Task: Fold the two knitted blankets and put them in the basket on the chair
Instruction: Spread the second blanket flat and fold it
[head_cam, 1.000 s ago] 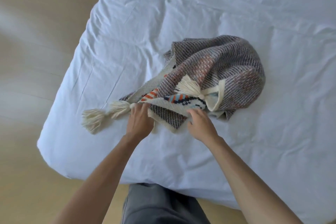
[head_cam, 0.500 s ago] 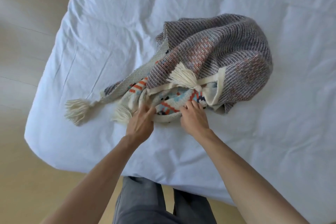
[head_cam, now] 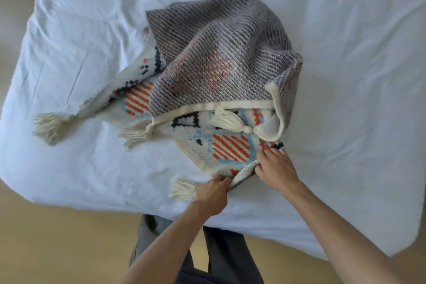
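The left hand [head_cam: 212, 194] and right hand [head_cam: 276, 168] each pinch the near edge of the crumpled blanket [head_cam: 219, 53] on the bed [head_cam: 92, 30]. Folding seems only to begin; next it must be spread flat.

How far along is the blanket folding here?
Barely started. Done: nothing looks folded; the knitted blanket lies bunched on the bed. In hand: the left hand and right hand both grip its near edge, seemingly to spread it out. Left: folding, then putting it away; no basket or chair shows in this view, and I cannot tell whether the heap holds one blanket or two.
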`<state>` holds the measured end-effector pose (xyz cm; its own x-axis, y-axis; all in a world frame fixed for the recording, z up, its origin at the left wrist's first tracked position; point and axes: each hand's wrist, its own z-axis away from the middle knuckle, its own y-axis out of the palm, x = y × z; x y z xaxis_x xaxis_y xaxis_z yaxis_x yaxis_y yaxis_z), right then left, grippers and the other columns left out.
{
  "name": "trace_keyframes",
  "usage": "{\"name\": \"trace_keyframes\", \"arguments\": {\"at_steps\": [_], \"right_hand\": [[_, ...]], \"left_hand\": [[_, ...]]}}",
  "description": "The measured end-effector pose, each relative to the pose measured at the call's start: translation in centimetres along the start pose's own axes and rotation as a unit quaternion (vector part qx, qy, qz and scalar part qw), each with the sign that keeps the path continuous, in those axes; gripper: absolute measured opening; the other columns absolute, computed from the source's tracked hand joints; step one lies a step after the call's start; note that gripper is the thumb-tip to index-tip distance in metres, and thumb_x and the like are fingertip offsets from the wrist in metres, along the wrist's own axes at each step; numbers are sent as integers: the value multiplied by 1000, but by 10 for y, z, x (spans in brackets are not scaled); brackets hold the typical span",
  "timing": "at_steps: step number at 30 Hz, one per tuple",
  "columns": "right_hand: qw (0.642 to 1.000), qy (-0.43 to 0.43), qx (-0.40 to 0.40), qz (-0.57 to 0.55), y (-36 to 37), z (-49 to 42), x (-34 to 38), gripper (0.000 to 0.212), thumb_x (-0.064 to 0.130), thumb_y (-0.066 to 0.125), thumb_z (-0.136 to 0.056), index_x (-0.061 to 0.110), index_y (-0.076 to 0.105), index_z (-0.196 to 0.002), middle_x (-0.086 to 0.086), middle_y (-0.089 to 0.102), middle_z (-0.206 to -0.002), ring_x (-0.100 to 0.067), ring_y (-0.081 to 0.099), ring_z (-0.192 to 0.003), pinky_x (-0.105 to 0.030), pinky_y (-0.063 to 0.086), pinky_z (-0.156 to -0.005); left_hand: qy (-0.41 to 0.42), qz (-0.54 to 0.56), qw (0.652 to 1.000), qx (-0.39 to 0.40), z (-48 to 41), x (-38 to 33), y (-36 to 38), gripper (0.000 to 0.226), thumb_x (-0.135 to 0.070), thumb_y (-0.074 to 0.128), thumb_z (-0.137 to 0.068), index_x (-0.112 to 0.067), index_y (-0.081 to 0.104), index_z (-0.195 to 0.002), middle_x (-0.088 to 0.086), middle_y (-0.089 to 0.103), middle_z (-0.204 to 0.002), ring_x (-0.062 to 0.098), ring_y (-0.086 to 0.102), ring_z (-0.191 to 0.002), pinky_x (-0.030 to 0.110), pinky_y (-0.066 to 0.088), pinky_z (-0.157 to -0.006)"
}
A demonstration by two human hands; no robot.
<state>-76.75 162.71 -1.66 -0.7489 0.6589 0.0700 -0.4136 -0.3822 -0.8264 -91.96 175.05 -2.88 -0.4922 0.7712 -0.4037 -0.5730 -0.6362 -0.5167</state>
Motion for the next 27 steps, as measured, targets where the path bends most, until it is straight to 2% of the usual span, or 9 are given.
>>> {"name": "trace_keyframes", "arguments": {"at_steps": [3, 6, 10, 12, 15, 19, 22, 25, 27], "right_hand": [[1000, 13, -7, -17, 17, 17, -21, 26, 22, 39, -69, 9, 62, -69, -6, 61, -63, -29, 58, -62, -38, 50, -65], [1000, 1, -11, -26, 27, 22, -28, 13, 13, 66, -65, 7, 63, -76, -9, 61, -72, -32, 58, -70, -40, 51, -67], [998, -29, 2, -49, 35, 21, -25, 25, 14, 79, -58, 12, 64, -77, -8, 60, -73, -30, 57, -69, -39, 49, -63], [997, -42, 23, -63, 31, 20, -18, 31, 17, 75, -65, 13, 65, -94, -9, 61, -85, -32, 58, -79, -40, 48, -70], [988, -94, 84, -86, 26, 18, 2, 49, 17, 58, -78, 16, 49, -126, -7, 49, -117, -29, 46, -109, -40, 40, -90], [977, -138, 87, -138, 18, 11, 43, 53, 9, 49, -80, 15, 44, -132, -4, 36, -136, -25, 33, -126, -36, 36, -100], [991, -93, 34, -94, 16, 4, 74, 57, 24, 51, -83, 14, 38, -138, -13, 37, -136, -34, 43, -116, -43, 44, -89], [996, 5, 83, -37, 24, -4, 95, 80, 49, 52, -86, 20, 8, -145, -19, 20, -136, -38, 40, -113, -42, 50, -82], [994, 40, 99, -15, 34, -9, 104, 80, 47, 56, -86, 22, 6, -144, -20, 19, -135, -38, 40, -113, -38, 50, -80]], "left_hand": [[2, 8, 1000, 24, -4, -26, 9, 44, -8, 37, -92, -15, 42, -135, 13, 50, -131, 37, 57, -106, 41, 47, -83], [-10, 75, 997, 25, -4, -35, 9, 43, -18, 44, -90, -15, 43, -133, 11, 53, -128, 34, 55, -109, 37, 45, -83], [-48, 180, 982, -28, -1, -27, -7, 30, -35, 49, -89, -18, 56, -112, 7, 62, -110, 28, 58, -97, 35, 47, -79], [-89, 204, 972, -75, -2, -15, -15, 28, -39, 46, -91, -15, 57, -101, 6, 63, -102, 25, 57, -89, 35, 47, -74], [-146, 191, 960, -142, -2, 10, -29, 26, -29, 43, -95, -12, 56, -109, 8, 62, -110, 24, 55, -95, 34, 45, -78], [-212, 185, 927, -248, 2, 54, -52, 32, -15, 46, -92, -11, 47, -123, 8, 55, -124, 26, 54, -109, 38, 46, -84], [-235, 191, 894, -331, 8, 86, -76, 27, -6, 45, -87, -12, 43, -112, 10, 50, -119, 30, 54, -93, 42, 47, -73], [-276, 199, 866, -367, 12, 122, -104, 34, -8, 47, -88, -13, 38, -120, 10, 39, -123, 31, 52, -86, 39, 43, -66], [-298, 186, 863, -362, 11, 152, -122, 48, -5, 50, -85, -14, 33, -128, 13, 32, -129, 34, 53, -86, 39, 45, -65]]}}
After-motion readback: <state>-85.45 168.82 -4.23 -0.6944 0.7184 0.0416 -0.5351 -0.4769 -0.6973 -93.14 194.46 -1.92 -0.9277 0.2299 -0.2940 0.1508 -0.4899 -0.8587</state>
